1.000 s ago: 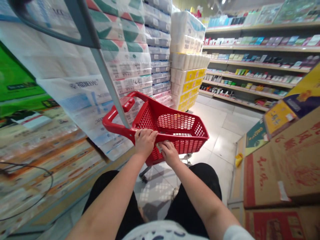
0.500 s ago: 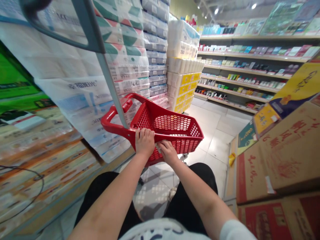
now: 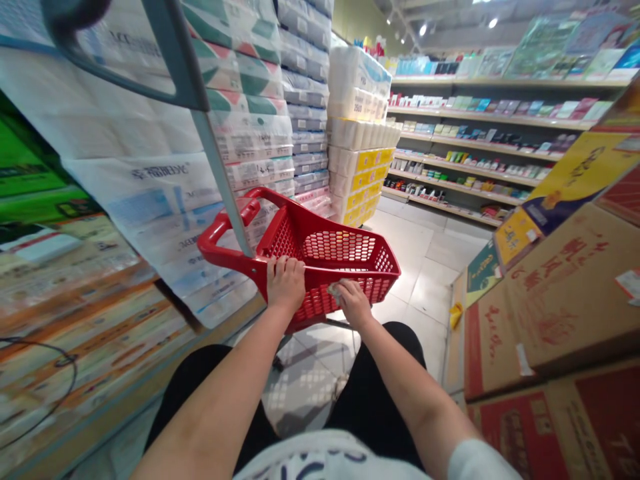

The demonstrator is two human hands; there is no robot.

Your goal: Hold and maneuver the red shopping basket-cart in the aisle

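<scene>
1. The red cart (image 3: 320, 275) is set straight ahead of both hands, with its near side wall (image 3: 316, 299) turned toward the person
2. Its long axis is laid crosswise, from the handle (image 3: 215, 243) at the left to the far end of the basket at the right, so the two hands are spaced along its length
3. The near rim is held by the left hand (image 3: 286, 285), fingers hooked over the top edge; the thumb is hidden
4. A crumpled pale wad (image 3: 334, 291) is pinched by the right hand (image 3: 354, 303) against the outside of the side wall, just below the rim; whether cloth or paper is meant cannot be told
5. The handle is neared more closely by the left hand, the far end by the right
6. Behind the cart, wrapped packs (image 3: 265, 137) are stacked
</scene>
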